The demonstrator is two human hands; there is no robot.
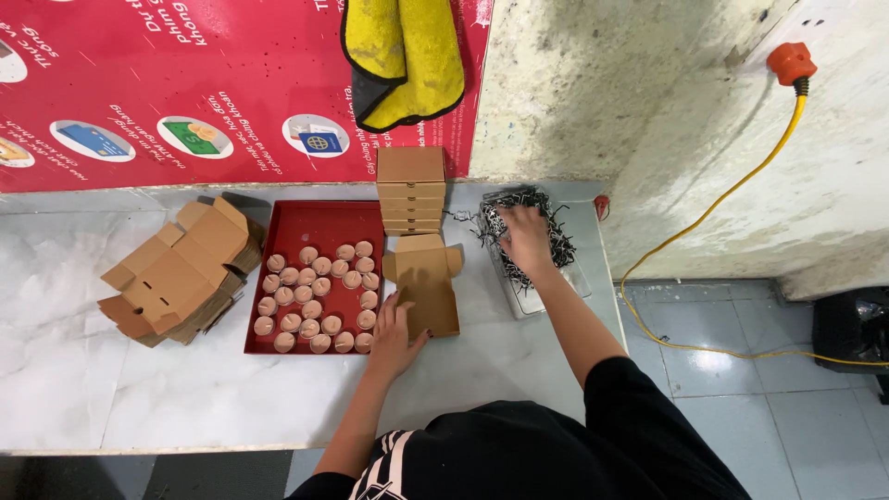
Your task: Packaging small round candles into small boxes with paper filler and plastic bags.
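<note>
**Two hands at a marble counter: one on an open carton, one in shredded paper**

The left hand (pixel 394 335) lies flat, fingers slightly spread and unclenched, its fingertips resting on the near left corner of the open brown carton (pixel 428 285). The right hand (pixel 525 236) is pressed down into the black-and-white paper shred (pixel 528 243); its fingers curl into the strands, but whether they are pinching any cannot be told, since the shred hides the tips.

The carton lies on the marble counter (pixel 83 370), between the red tray (pixel 319 218) and the clear bin (pixel 542 298) that holds the shred. Its long axis runs from the person toward the wall, with the flapped end pointing at the wall and nearly touching the stack of closed cartons (pixel 410 190). The carton's left edge sits just beside the tray's right rim, leaving little room there. Bare counter lies open in front of the tray and carton, toward the near edge.

The tray holds rows of small round tan pieces (pixel 315 301); what they are is too small to tell. A pile of flat unfolded cartons (pixel 176 273) sits left of the tray, well apart from both hands. The bin stands close to the counter's right edge, and its walls are mostly buried under shred.
</note>
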